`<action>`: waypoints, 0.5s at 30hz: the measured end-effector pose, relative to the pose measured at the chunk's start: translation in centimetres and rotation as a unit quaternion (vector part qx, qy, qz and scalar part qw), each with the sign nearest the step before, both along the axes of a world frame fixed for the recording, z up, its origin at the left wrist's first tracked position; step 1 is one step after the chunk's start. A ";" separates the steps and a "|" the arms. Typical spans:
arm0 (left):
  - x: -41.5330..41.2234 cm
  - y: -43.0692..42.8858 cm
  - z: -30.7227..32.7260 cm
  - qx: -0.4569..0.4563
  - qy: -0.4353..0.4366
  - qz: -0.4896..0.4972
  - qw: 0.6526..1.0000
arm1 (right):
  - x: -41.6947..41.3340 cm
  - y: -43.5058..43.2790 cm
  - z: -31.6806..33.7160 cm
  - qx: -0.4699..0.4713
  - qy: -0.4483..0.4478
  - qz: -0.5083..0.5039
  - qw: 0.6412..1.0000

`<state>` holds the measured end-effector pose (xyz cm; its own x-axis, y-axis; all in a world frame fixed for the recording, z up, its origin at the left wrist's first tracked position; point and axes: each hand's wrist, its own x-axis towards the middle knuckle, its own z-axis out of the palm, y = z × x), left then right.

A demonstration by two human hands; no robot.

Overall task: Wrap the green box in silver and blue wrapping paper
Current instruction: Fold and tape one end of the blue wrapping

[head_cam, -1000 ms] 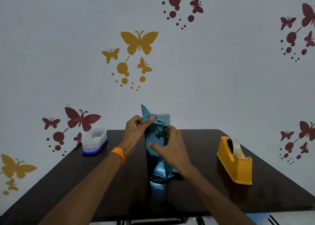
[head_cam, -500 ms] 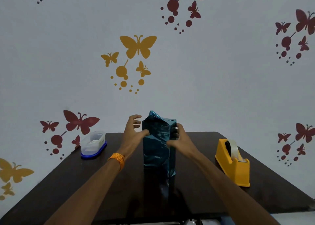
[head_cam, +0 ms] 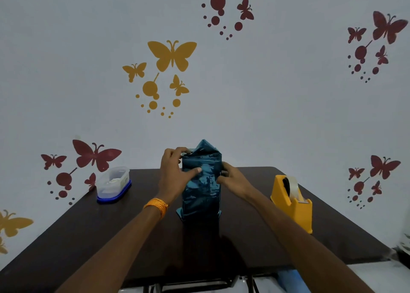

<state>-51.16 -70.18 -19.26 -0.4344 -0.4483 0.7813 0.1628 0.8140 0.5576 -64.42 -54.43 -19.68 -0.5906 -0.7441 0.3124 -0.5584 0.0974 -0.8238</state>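
Right, on the dark counter (head_cam: pixel 88 237) the box (head_cam: pixel 203 181) is standing on its end now, dead centre, where a second ago it lay tipped back while I worked its far end. Blue foil wrapping paper (head_cam: pixel 199 201) covers every face I can see, no green showing. My left hand (head_cam: pixel 172 173) has come round the upper left corner, fingers hooked over the top, thumb pressed across the front. My right hand (head_cam: pixel 233 178) grips the right edge. The top flap (head_cam: pixel 205 147) stands in an unfolded peak, so I reckon that end wants folding, then tape from the yellow dispenser (head_cam: pixel 290 201).
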 end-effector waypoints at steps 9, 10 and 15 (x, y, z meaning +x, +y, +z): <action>1.4 6.8 1.0 -0.117 0.130 0.031 0.984 | -0.3 4.9 0.3 -0.033 0.049 -0.147 0.987; 0.7 8.1 0.7 -0.126 0.100 -0.006 0.987 | -0.4 6.3 0.4 -0.051 0.063 -0.188 0.979; -5.4 12.6 -2.1 -0.043 -0.107 -0.171 0.979 | -2.4 13.0 0.0 -0.046 0.114 -0.352 0.928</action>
<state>-56.56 -57.60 -21.39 -0.7051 -0.1850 0.6846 0.3214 0.7772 0.5410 -66.84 -41.39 -19.72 -0.8305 -0.1624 0.5329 -0.5445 0.4390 -0.7147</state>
